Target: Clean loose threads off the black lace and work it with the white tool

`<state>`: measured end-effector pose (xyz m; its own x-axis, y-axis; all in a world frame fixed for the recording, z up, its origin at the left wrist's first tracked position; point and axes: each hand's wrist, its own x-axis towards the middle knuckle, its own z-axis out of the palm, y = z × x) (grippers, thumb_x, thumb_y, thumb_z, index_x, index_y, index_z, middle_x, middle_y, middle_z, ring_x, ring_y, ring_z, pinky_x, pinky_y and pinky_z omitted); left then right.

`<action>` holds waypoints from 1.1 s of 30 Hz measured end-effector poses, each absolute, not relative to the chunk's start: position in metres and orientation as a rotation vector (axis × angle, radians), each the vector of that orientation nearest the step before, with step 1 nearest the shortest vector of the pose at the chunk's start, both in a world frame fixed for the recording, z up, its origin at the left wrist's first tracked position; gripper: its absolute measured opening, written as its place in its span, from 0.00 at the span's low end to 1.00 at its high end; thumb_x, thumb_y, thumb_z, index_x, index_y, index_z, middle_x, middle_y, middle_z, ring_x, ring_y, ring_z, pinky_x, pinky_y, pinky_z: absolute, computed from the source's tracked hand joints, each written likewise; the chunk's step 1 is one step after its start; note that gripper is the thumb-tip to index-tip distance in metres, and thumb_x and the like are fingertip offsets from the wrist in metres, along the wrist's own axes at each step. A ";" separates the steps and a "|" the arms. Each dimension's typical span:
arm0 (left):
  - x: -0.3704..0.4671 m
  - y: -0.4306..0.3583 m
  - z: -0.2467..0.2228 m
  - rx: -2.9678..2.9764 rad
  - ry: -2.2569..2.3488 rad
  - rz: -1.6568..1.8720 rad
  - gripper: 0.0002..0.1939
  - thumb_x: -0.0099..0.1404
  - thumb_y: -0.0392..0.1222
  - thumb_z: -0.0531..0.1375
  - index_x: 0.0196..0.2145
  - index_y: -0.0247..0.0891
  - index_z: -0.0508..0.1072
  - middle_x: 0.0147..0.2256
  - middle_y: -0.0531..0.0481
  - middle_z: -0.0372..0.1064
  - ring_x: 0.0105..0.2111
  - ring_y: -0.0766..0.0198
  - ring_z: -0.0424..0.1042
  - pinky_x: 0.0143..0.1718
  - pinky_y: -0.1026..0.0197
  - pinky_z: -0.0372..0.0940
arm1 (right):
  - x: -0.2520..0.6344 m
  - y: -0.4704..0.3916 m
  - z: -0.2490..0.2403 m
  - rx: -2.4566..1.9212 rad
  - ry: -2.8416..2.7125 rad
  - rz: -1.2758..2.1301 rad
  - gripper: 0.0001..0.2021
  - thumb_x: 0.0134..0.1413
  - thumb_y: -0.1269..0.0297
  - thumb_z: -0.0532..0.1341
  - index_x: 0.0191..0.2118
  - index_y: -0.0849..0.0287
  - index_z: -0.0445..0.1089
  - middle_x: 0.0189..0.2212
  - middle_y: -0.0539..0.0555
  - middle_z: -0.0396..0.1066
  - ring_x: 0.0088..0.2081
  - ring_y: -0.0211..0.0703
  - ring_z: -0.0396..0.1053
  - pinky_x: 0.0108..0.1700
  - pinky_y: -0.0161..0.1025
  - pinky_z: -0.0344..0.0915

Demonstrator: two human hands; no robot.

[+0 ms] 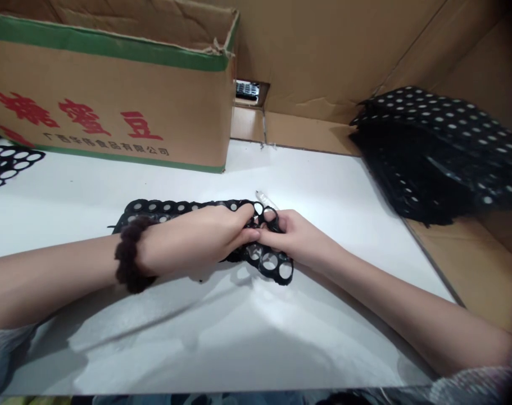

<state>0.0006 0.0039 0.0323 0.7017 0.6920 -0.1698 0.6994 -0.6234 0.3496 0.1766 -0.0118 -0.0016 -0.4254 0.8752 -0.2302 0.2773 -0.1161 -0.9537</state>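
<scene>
We're seeing the black perforated sheet (262, 257) running left-right on the white surface (222, 349), its left part extending beneath the left hand (200, 233); the right hand (300, 236) is nearing its right end, both pinching it close together.

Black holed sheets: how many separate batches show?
3: the held piece, between left hand and right hand; the edge piece at far left; the pile at right. More may be hidden past the cutout.
</scene>
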 end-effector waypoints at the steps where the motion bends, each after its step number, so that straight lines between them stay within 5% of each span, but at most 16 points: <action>1: 0.001 0.005 0.030 2.531 1.085 -0.013 0.12 0.64 0.47 0.43 0.30 0.39 0.59 0.19 0.53 0.59 0.17 0.68 0.57 0.19 0.65 0.47 | 0.177 -0.011 -0.002 -1.280 -1.662 1.580 0.08 0.47 0.63 0.57 0.25 0.62 0.60 0.19 0.46 0.57 0.20 0.30 0.53 0.22 0.31 0.51; 9: -0.011 0.037 0.039 2.289 1.491 0.391 0.16 0.64 0.46 0.40 0.25 0.37 0.59 0.22 0.54 0.63 0.21 0.69 0.62 0.24 0.65 0.54 | 0.175 -0.013 0.000 -1.343 -1.647 1.596 0.08 0.47 0.65 0.57 0.23 0.62 0.59 0.17 0.46 0.55 0.19 0.29 0.52 0.19 0.30 0.48; 17: 0.006 -0.002 0.036 2.548 1.205 -0.165 0.16 0.63 0.45 0.42 0.25 0.37 0.63 0.22 0.50 0.62 0.20 0.67 0.58 0.23 0.64 0.50 | 0.177 -0.012 0.005 -1.410 -1.644 1.698 0.12 0.47 0.59 0.58 0.23 0.59 0.56 0.13 0.44 0.52 0.14 0.29 0.52 0.15 0.30 0.51; 26: 0.002 -0.003 0.029 2.136 0.971 -0.112 0.16 0.64 0.49 0.42 0.25 0.37 0.58 0.20 0.55 0.61 0.15 0.72 0.58 0.17 0.67 0.51 | 0.176 -0.015 0.000 -1.380 -1.728 1.555 0.13 0.52 0.56 0.55 0.24 0.60 0.58 0.14 0.45 0.55 0.15 0.29 0.53 0.15 0.30 0.50; 33: -0.006 0.015 0.046 2.394 1.081 -0.116 0.11 0.62 0.43 0.46 0.28 0.36 0.64 0.22 0.55 0.61 0.21 0.71 0.58 0.24 0.68 0.52 | 0.179 -0.014 0.005 -1.385 -1.789 1.660 0.12 0.53 0.59 0.53 0.25 0.59 0.54 0.15 0.44 0.51 0.16 0.28 0.51 0.16 0.29 0.50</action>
<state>-0.0065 0.0155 0.0456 0.6801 0.6788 -0.2769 0.7221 -0.5553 0.4125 0.1794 -0.0139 0.0045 -0.4708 0.8064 -0.3578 0.4167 -0.1542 -0.8959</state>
